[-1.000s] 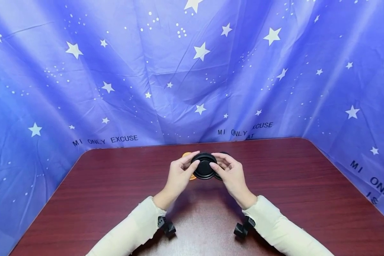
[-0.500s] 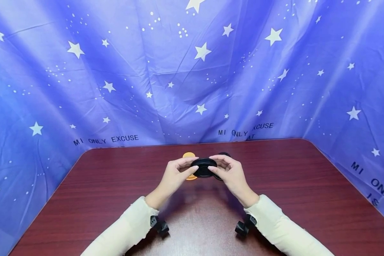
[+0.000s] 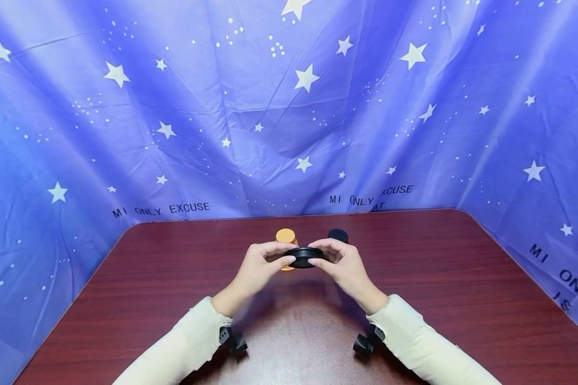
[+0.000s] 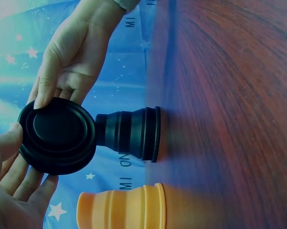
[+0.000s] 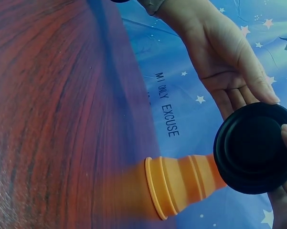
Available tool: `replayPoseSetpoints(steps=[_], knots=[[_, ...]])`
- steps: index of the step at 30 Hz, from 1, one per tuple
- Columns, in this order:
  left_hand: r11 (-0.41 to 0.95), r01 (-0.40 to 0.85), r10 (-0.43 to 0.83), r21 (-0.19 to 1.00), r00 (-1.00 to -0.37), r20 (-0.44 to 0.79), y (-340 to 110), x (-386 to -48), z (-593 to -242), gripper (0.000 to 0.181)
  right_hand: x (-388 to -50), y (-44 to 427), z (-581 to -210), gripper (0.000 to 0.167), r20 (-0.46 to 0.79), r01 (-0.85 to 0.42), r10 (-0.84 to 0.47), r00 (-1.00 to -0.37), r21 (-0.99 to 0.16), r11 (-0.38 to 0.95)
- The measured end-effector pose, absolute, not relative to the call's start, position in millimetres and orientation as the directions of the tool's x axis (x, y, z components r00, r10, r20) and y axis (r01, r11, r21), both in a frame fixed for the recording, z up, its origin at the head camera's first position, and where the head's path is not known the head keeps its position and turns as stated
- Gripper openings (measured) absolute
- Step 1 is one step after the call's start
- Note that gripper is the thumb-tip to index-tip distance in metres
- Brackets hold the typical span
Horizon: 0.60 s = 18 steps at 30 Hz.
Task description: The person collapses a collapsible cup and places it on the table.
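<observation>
Both hands hold a black collapsible cup (image 3: 305, 258), folded flat into a disc, above the middle of the table. The left hand (image 3: 262, 266) pinches its left edge between thumb and fingers; the right hand (image 3: 349, 264) grips the opposite edge the same way. In the left wrist view the disc (image 4: 57, 136) shows concentric rings round a flat centre. Behind it, an orange collapsible cup (image 4: 126, 207) and a second black cup (image 4: 129, 133) stand extended, wide rims down on the table. From the head, the hands and the disc partly hide both.
The dark red wooden table (image 3: 173, 299) runs back to a blue curtain (image 3: 250, 107) with white stars and lettering. A small black device (image 3: 233, 341) is strapped at the left wrist, and another black device (image 3: 368, 341) at the right.
The folded black cup has tipped from facing the head camera to nearly edge-on and moved slightly lower. The hands moved with it, uncovering more of the two standing cups.
</observation>
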<state>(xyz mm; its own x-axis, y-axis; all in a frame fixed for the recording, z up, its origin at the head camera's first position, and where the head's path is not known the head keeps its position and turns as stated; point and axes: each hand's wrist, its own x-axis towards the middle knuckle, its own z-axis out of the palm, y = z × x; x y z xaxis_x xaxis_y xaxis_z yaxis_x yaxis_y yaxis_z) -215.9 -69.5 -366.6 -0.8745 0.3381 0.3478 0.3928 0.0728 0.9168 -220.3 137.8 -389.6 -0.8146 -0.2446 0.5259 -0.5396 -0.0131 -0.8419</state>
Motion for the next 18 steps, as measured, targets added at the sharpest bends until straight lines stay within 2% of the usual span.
replayPoseSetpoints(steps=[3,9,18], knots=[[0.08,0.414,0.336,0.907,-0.868,0.367,-70,-210,-360,0.021,-219,137,-390,0.027,0.514,-0.53,-0.258,-0.818,-0.848,-0.009],[0.09,0.487,0.306,0.869,-0.843,0.441,-76,-219,-378,0.02,-220,137,-388,0.034,0.489,-0.506,-0.29,-0.823,-0.862,-0.018],[0.065,0.526,0.304,0.848,-0.82,0.485,-84,-217,-380,0.019,-223,142,-387,0.043,0.406,-0.443,-0.344,-0.847,-0.896,0.032]])
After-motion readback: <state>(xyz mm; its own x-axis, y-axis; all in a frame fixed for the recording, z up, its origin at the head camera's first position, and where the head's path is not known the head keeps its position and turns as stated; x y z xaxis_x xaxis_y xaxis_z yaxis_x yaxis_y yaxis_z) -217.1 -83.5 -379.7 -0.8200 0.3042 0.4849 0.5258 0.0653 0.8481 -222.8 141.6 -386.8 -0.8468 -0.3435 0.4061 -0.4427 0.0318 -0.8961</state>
